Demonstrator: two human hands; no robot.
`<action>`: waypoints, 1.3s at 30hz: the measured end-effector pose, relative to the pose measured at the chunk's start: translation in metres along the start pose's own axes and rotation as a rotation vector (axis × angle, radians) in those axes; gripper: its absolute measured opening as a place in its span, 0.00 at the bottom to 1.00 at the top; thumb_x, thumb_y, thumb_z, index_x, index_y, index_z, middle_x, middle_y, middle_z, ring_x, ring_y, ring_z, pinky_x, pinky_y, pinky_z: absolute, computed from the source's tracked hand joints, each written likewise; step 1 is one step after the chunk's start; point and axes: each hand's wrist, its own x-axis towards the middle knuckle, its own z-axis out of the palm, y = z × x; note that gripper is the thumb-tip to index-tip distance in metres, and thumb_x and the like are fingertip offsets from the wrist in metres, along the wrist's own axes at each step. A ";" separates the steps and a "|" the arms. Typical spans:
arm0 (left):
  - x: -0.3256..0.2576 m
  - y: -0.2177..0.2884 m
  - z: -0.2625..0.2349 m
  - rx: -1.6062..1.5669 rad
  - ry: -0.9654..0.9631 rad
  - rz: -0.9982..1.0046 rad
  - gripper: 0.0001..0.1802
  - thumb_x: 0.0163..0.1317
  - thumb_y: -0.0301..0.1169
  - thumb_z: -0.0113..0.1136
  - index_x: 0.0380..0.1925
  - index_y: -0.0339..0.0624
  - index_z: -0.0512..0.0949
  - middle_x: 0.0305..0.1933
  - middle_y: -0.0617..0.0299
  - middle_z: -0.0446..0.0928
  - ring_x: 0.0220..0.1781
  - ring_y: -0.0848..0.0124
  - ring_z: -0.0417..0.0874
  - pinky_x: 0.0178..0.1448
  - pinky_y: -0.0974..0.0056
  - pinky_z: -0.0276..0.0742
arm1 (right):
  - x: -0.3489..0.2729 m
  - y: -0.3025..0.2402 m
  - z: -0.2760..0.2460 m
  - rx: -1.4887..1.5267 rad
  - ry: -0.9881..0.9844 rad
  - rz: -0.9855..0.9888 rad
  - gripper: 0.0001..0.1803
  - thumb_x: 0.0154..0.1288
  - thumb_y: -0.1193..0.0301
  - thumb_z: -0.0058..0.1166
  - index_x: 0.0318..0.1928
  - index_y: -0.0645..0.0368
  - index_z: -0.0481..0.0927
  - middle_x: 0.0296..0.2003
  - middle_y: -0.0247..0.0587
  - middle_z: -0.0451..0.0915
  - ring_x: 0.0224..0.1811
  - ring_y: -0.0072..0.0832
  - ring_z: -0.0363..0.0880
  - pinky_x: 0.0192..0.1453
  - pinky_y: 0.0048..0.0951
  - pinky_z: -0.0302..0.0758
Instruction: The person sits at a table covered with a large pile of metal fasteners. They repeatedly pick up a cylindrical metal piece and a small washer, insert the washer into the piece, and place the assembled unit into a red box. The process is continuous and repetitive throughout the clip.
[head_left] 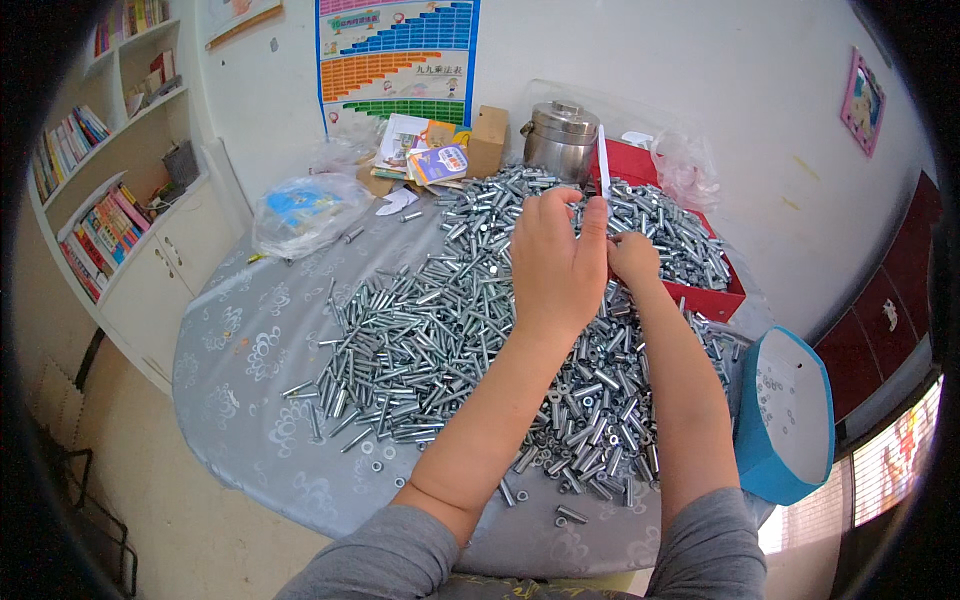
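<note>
Both my hands are raised close together over a large heap of silver metal bolts and sleeves (410, 340) on the table. My left hand (560, 255) has its thumb stretched upward and its fingers bent and set apart from the thumb, with nothing visible between them. Just right of it, my right hand (635, 258) is closed, its fingertips turned toward the left hand. Whatever the right fingers pinch, if anything, is too small or hidden to see. Beyond the right hand, more metal pieces fill a red box (718, 305). Small nuts and washers (588, 402) lie among the nearer sleeves.
A grey patterned cloth (250, 400) covers the round table. At the back stand a lidded steel pot (562, 140), booklets (437, 163) and a plastic bag (308, 215). A blue box (785, 415) sits at the right edge. Bookshelves (120, 200) line the left wall.
</note>
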 end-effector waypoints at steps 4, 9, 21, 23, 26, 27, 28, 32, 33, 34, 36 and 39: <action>-0.002 -0.003 0.006 -0.080 -0.034 -0.025 0.18 0.63 0.42 0.48 0.36 0.35 0.71 0.34 0.51 0.71 0.38 0.56 0.72 0.43 0.55 0.66 | 0.007 0.018 0.008 -0.019 -0.037 -0.088 0.13 0.56 0.64 0.50 0.41 0.47 0.82 0.40 0.46 0.80 0.44 0.42 0.77 0.46 0.41 0.74; -0.004 -0.003 0.008 -0.078 -0.054 -0.019 0.18 0.63 0.42 0.48 0.34 0.36 0.72 0.33 0.52 0.71 0.37 0.56 0.72 0.42 0.56 0.66 | 0.010 0.034 0.005 0.008 -0.123 -0.139 0.15 0.54 0.64 0.53 0.44 0.43 0.80 0.39 0.45 0.80 0.44 0.40 0.77 0.47 0.39 0.74; -0.006 0.001 0.012 -0.082 -0.074 0.020 0.18 0.64 0.43 0.46 0.31 0.38 0.72 0.30 0.54 0.72 0.35 0.57 0.74 0.41 0.56 0.67 | -0.005 0.051 -0.001 0.141 0.003 -0.159 0.09 0.52 0.65 0.57 0.29 0.57 0.80 0.31 0.48 0.80 0.35 0.43 0.79 0.40 0.41 0.74; -0.007 0.001 0.011 -0.086 -0.074 0.028 0.18 0.65 0.43 0.46 0.31 0.38 0.73 0.30 0.54 0.72 0.35 0.57 0.74 0.41 0.56 0.67 | -0.008 0.055 0.001 0.171 0.004 -0.204 0.08 0.56 0.68 0.52 0.33 0.58 0.79 0.31 0.51 0.80 0.37 0.47 0.78 0.42 0.44 0.72; -0.007 0.001 0.010 -0.099 -0.089 0.014 0.17 0.65 0.42 0.46 0.31 0.38 0.73 0.30 0.55 0.72 0.35 0.57 0.74 0.41 0.56 0.67 | -0.011 0.063 0.007 0.235 0.046 -0.290 0.08 0.60 0.71 0.48 0.36 0.61 0.77 0.32 0.53 0.79 0.38 0.49 0.77 0.43 0.44 0.72; -0.008 0.002 0.009 -0.103 -0.093 0.008 0.17 0.64 0.42 0.46 0.31 0.38 0.73 0.30 0.55 0.72 0.35 0.57 0.74 0.41 0.56 0.67 | -0.011 0.065 0.008 0.275 0.096 -0.266 0.08 0.60 0.71 0.47 0.36 0.61 0.77 0.33 0.54 0.79 0.38 0.49 0.77 0.43 0.44 0.72; -0.008 0.004 0.008 -0.106 -0.097 0.004 0.17 0.64 0.42 0.47 0.30 0.38 0.73 0.30 0.55 0.72 0.35 0.57 0.74 0.41 0.56 0.67 | -0.011 0.066 0.010 0.317 0.147 -0.242 0.08 0.61 0.71 0.47 0.36 0.62 0.77 0.33 0.54 0.79 0.39 0.49 0.77 0.44 0.43 0.72; -0.006 0.003 0.008 -0.074 -0.124 0.032 0.18 0.67 0.40 0.42 0.34 0.35 0.73 0.33 0.52 0.72 0.38 0.57 0.72 0.44 0.59 0.66 | -0.013 0.076 0.015 0.631 0.308 0.001 0.10 0.63 0.72 0.43 0.38 0.62 0.78 0.34 0.50 0.79 0.39 0.41 0.77 0.45 0.35 0.71; -0.007 0.002 0.008 -0.087 -0.128 0.014 0.19 0.67 0.40 0.41 0.34 0.34 0.73 0.33 0.52 0.72 0.39 0.57 0.72 0.45 0.59 0.66 | -0.012 0.083 0.021 0.721 0.342 0.084 0.10 0.63 0.72 0.43 0.38 0.62 0.78 0.33 0.49 0.79 0.39 0.38 0.77 0.45 0.33 0.71; -0.005 0.002 0.007 -0.101 -0.127 0.003 0.19 0.67 0.41 0.41 0.34 0.34 0.73 0.33 0.52 0.72 0.39 0.57 0.72 0.45 0.59 0.66 | -0.004 0.096 0.031 0.725 0.476 0.072 0.10 0.63 0.73 0.44 0.39 0.63 0.78 0.33 0.45 0.79 0.36 0.33 0.76 0.45 0.32 0.71; -0.004 0.002 0.009 -0.132 -0.133 -0.021 0.21 0.68 0.42 0.39 0.35 0.35 0.74 0.33 0.52 0.71 0.39 0.57 0.72 0.45 0.59 0.66 | 0.007 0.114 0.028 1.052 0.435 0.220 0.11 0.66 0.72 0.41 0.42 0.63 0.76 0.30 0.38 0.76 0.31 0.25 0.73 0.38 0.26 0.72; -0.003 0.004 0.001 -0.069 -0.162 -0.052 0.21 0.68 0.42 0.39 0.35 0.35 0.74 0.33 0.52 0.71 0.39 0.57 0.72 0.45 0.59 0.65 | -0.016 0.076 -0.021 1.499 0.333 0.291 0.13 0.70 0.71 0.39 0.49 0.62 0.71 0.24 0.30 0.67 0.25 0.18 0.67 0.29 0.20 0.68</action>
